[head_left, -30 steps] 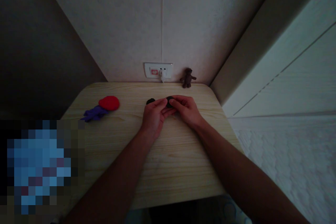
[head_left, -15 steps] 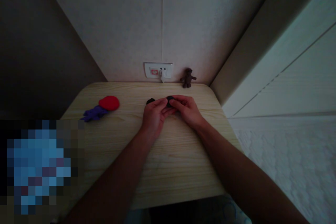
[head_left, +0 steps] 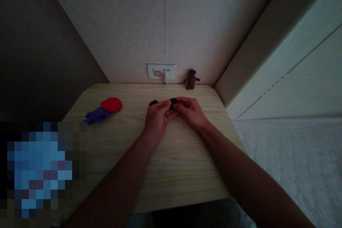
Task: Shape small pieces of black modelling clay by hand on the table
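Note:
A small dark lump that looks like modelling clay is pinched between both hands over the middle of the table. My left hand is closed on its left side, thumb on top. From the other side, my right hand grips the same lump with thumb and fingers. Just beyond my left hand lies a second black lump, partly hidden by that hand. Off to the left, a flat red disc touches some crumpled purple clay-like pieces.
A small brown figure stands at the table's back edge, near the wall. The wall socket has a white plug in it. The wooden table has rounded back corners. A blurred-out patch covers the lower left. White quilted bedding lies to the right.
Both hands stay in place around the dark lump. Only a very slight shift of the whole view shows.

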The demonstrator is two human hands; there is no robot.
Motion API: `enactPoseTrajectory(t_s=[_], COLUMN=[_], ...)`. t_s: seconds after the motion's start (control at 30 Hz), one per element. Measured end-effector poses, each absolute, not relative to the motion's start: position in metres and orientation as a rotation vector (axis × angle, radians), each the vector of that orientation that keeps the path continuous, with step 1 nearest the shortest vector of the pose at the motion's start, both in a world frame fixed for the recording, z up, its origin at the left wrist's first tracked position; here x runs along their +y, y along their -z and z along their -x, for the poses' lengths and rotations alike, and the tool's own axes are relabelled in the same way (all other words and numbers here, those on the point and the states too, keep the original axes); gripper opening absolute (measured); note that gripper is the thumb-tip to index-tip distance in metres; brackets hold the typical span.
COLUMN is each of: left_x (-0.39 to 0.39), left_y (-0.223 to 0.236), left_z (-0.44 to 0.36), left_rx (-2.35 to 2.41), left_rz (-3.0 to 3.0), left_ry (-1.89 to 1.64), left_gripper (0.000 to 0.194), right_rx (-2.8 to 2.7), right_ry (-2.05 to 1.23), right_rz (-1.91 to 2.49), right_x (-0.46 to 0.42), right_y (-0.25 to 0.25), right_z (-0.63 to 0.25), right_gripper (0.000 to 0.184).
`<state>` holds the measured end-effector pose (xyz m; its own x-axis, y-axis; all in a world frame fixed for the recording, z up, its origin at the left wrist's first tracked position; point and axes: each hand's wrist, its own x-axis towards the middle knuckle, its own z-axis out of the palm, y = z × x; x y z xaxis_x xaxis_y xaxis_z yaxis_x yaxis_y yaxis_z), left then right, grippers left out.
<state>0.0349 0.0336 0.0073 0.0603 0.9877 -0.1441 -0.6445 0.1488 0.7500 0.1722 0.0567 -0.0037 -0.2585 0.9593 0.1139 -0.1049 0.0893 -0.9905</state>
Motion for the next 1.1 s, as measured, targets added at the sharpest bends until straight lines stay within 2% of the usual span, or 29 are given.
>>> enactPoseTrajectory(t_s=[0.37, 0.53, 1.1], left_x=[0.0346, 0.0346, 0.0336], left_y=[-0.0067, -0.0074, -0.0089], left_z=[-0.0358, -0.0360, -0.0354], left_rx=[0.713, 0.722, 0.763], left_rz=[-0.581, -0.577, -0.586], left_ry=[-1.355, -1.339, -1.299], left_gripper=[0.018, 0.018, 0.012], right_rx=[-1.339, -1.341, -1.273], right_ry=[-1.306, -1.250, -1.381], right_rz=[0.950, 0.957, 0.961], right_x=[0.0541, 0.0546, 0.0569], right_y=[0.0018, 0.0035, 0.0031], right_z=[-0.1682, -0.1683, -0.1725], right_gripper=[0.034, 0.032, 0.030])
